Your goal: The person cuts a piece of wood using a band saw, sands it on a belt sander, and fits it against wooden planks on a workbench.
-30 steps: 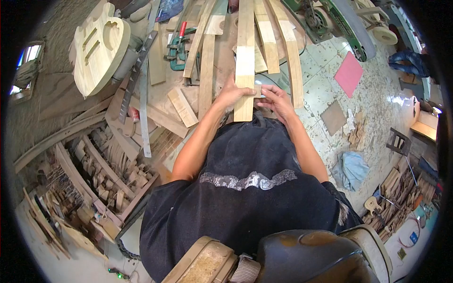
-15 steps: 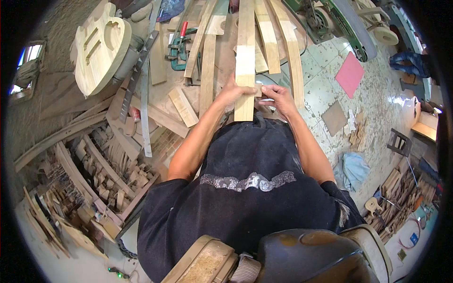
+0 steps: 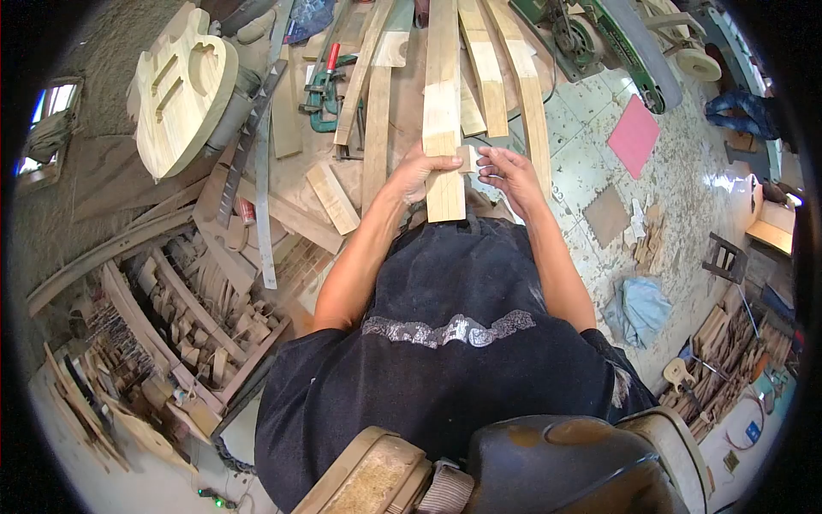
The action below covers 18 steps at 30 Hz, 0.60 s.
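My left hand (image 3: pixel 415 174) wraps around a long pale wooden board (image 3: pixel 443 120) near its close end, the thumb lying across the top and the fingers out of sight beneath. Against the board's right edge, by the left thumb tip, sits a small square wooden block (image 3: pixel 467 159). My right hand (image 3: pixel 512 177) is just right of that block, its fingers curved and apart; whether a fingertip touches the block I cannot tell.
More wooden strips (image 3: pixel 486 73) flank the board. Green clamps (image 3: pixel 323 98) and a short wood piece (image 3: pixel 332 195) lie left, below a guitar body (image 3: pixel 184 103). A green sanding machine (image 3: pixel 612 51) stands at upper right. Offcuts fill a rack (image 3: pixel 197 317) at lower left.
My right hand has drawn slightly to the right and its fingers have spread from the small block, which shows more fully. The board's near end has shifted slightly right.
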Tool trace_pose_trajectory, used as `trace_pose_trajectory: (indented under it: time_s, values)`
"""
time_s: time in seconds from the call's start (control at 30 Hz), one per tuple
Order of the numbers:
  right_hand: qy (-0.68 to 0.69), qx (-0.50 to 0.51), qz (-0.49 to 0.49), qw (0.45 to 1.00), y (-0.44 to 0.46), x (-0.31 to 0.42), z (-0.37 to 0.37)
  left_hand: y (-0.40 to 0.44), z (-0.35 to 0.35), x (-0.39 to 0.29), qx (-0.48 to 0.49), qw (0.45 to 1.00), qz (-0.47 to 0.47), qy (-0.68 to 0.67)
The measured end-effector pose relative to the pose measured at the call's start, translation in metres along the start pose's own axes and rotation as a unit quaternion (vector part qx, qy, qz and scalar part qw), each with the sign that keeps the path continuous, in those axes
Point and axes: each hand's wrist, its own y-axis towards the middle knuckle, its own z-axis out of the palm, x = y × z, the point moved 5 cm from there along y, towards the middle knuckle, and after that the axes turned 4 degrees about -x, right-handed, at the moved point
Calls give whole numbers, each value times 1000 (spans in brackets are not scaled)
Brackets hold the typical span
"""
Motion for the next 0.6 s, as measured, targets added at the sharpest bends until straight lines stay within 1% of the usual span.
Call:
trace_pose_trajectory:
  time_s: [0.2, 0.4, 0.6]
  values:
    - [0, 6, 19, 1000, -5, -3, -5, 1, 0, -1, 16, 1000, -14, -13]
    - [2, 27, -5, 1000, -12, 4, 10, -1, -3, 1, 16, 999, -28, -29]
    - [-42, 41, -52, 997, -16, 24, 27, -3, -4, -2, 31, 996, -29, -83]
